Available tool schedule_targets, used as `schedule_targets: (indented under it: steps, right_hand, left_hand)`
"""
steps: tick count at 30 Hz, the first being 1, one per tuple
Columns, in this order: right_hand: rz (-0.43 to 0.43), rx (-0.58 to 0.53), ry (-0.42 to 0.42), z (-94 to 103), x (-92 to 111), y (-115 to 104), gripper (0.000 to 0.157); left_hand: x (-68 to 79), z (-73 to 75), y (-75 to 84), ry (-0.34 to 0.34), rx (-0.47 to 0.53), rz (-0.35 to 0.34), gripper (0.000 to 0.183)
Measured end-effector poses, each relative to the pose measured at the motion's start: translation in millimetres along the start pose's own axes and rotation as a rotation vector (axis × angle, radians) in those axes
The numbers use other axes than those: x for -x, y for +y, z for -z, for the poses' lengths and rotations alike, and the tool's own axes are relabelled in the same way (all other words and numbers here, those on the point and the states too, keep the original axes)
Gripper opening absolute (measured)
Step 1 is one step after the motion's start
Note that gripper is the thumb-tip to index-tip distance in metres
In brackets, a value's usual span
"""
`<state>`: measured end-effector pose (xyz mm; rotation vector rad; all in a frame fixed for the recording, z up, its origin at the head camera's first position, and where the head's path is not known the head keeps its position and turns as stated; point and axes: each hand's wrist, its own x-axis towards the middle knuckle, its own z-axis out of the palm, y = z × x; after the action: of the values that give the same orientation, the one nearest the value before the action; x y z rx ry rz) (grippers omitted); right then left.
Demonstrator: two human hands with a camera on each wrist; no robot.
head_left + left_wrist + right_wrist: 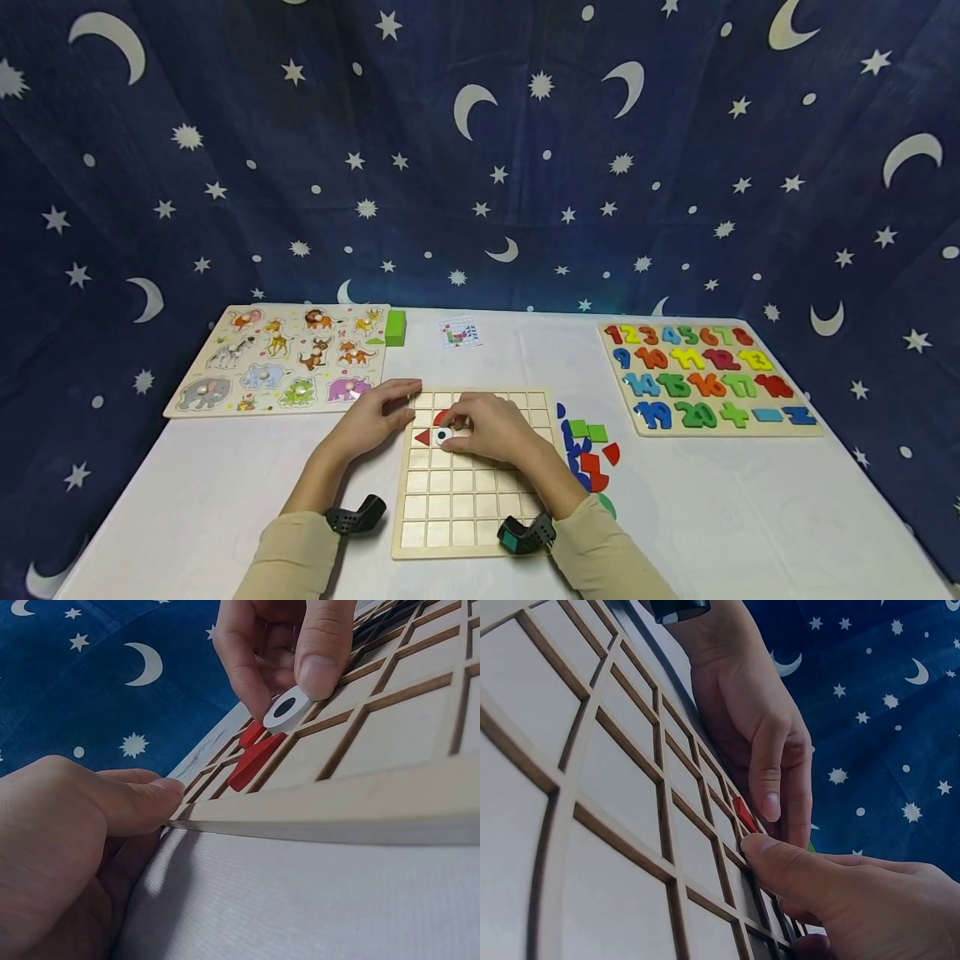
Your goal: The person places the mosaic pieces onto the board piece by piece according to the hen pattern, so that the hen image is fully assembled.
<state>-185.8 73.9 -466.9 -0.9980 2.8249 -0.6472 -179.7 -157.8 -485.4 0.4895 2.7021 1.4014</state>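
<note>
A wooden grid board point(438, 507) lies in front of me, divided into square cells. At its upper left corner my left hand point(372, 421) holds the edge, thumb against the side. Between thumb and fingertips, my right hand point(491, 427) pinches a white disc with a black dot point(283, 709) over a cell near that corner. Directly left of the disc sits a red triangle point(423, 437). A red rounded piece point(439, 417) lies in the cell above, partly hidden by the right fingers. In the right wrist view the right hand covers the disc.
Loose blue, green point(597, 433) and red pieces point(590, 463) lie right of the board. A pattern card point(460, 333) and green block point(395, 328) lie behind it. An animal puzzle point(300, 312) stands back left, a number puzzle point(720, 423) right. A starry cloth point(420, 225) hangs behind.
</note>
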Motion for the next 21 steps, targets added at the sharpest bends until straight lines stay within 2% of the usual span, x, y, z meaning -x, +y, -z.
schedule_targets:
  steps: [5, 14, 21]
  right_hand:
    - [-0.002, -0.008, -0.006, 0.1, -0.2, -0.2, 0.025]
    - [0.023, -0.009, -0.009, 0.3, -0.2, 1.4, 0.027]
    - [0.024, -0.018, -0.013, 0.3, -0.7, 2.2, 0.026]
  left_hand:
    - [-0.2, 0.0, 1.2, -0.004, 0.014, 0.027, 0.045]
    - [-1.3, -1.2, -1.1, -0.003, 0.019, -0.014, 0.044]
    - [-1.5, -0.6, -2.2, -0.002, 0.025, -0.018, 0.044]
